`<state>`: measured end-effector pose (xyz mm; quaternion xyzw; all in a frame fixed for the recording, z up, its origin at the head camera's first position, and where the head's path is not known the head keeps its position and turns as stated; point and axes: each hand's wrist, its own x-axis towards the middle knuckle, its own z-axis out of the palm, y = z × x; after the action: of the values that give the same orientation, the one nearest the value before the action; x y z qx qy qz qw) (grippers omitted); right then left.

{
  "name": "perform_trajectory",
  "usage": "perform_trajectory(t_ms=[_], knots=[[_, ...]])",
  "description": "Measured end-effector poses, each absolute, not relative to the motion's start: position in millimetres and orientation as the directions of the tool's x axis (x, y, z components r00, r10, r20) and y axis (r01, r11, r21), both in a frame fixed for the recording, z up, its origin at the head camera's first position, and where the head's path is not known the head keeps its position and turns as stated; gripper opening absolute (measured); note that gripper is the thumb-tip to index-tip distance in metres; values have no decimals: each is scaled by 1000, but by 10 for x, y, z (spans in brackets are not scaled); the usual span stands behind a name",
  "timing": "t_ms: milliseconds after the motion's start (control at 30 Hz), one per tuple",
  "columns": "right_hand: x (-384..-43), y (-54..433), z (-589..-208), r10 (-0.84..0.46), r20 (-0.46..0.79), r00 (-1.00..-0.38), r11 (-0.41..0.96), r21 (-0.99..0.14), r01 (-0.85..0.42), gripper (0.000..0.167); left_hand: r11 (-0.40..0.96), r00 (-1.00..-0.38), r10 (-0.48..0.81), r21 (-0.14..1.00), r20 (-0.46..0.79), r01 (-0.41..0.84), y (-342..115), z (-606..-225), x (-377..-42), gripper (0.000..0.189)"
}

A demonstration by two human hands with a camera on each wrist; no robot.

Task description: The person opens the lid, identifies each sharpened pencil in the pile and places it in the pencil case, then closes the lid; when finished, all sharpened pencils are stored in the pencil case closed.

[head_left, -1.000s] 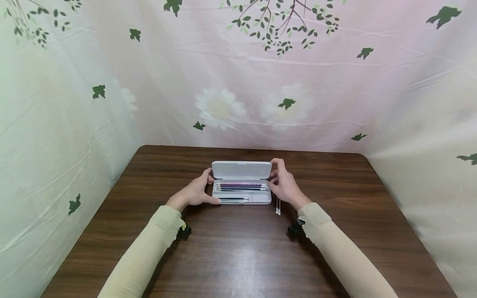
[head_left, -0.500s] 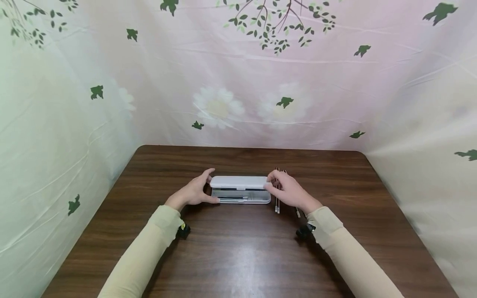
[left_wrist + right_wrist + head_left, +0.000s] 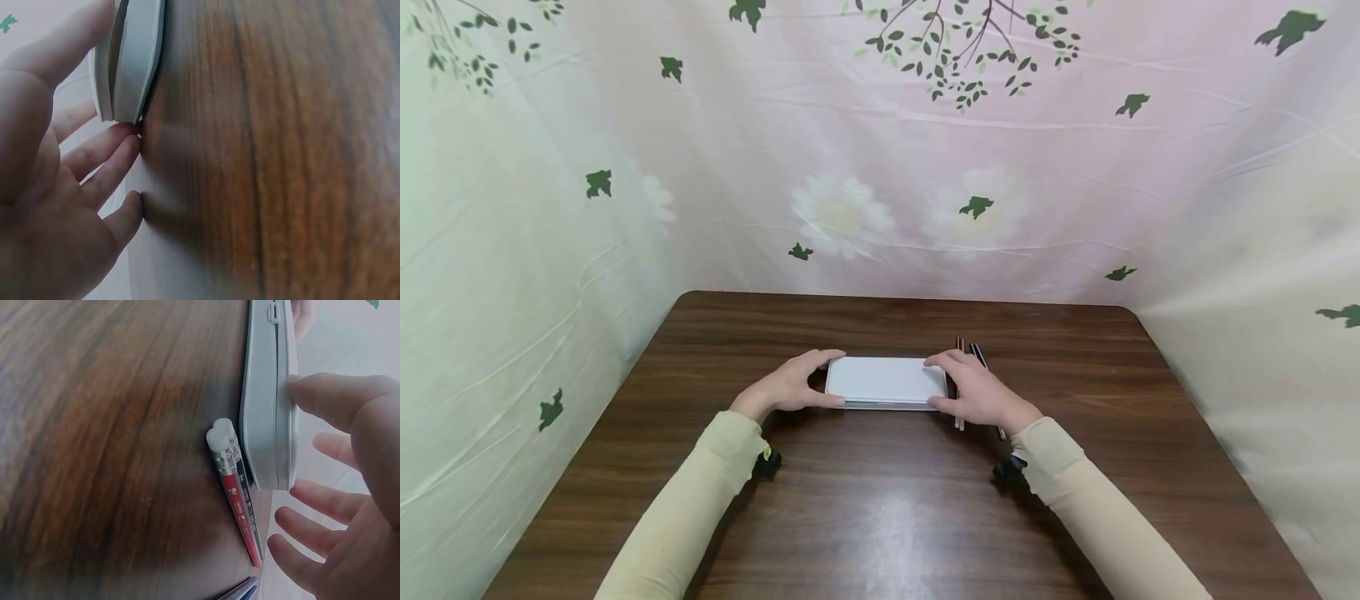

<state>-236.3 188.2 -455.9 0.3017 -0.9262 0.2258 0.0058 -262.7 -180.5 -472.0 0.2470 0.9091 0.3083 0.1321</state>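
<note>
A white pencil case point(image 3: 880, 380) lies on the table with its lid down over the base. In the left wrist view a thin dark gap shows between lid and base at the case's end point(image 3: 134, 69). My left hand point(image 3: 786, 385) holds the left end, thumb at the front and fingers at the back. At the right end, my right hand point(image 3: 981, 392) has its thumb on the lid's front edge and fingertips toward the back. Beside that end lie a red pencil point(image 3: 240, 509) and a black pencil point(image 3: 244, 487), both with white erasers. The case's contents are hidden.
More dark pencils point(image 3: 977, 352) lie partly under the right hand, a little right of the first pair. The brown wooden table point(image 3: 880, 500) extends toward me. Behind it hangs a pale printed cloth point(image 3: 880, 150) with leaves and flowers, which also closes off both sides.
The pencil case's lid has swung down from upright to lying over the base, covering the pencils inside. My right hand has come forward and down with it; the left stays at the left end.
</note>
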Motion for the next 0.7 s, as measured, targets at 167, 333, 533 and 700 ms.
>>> perform_trajectory(t_ms=[167, 333, 533, 700], knots=[[-2348, 1891, -4560, -545, 127, -829, 731, -413, -543, 59, 694, -848, 520, 627, -97, 354, -1770, -4706, -2609, 93], [-2336, 1905, -4568, -534, 106, -839, 744, -413, -525, 60, 704, -848, 519, 617, -106, 353, -1736, -4698, -2596, 93], [-2327, 1900, -4568, -516, 102, -851, 758, -409, -508, 61, 712, -849, 516, 609, -115, 350, -1716, -4676, -2607, 94], [-2331, 1915, -4530, -548, 107, -829, 744, -389, -543, 65, 715, -847, 517, 605, -122, 350, -1719, -4677, -2612, 95]])
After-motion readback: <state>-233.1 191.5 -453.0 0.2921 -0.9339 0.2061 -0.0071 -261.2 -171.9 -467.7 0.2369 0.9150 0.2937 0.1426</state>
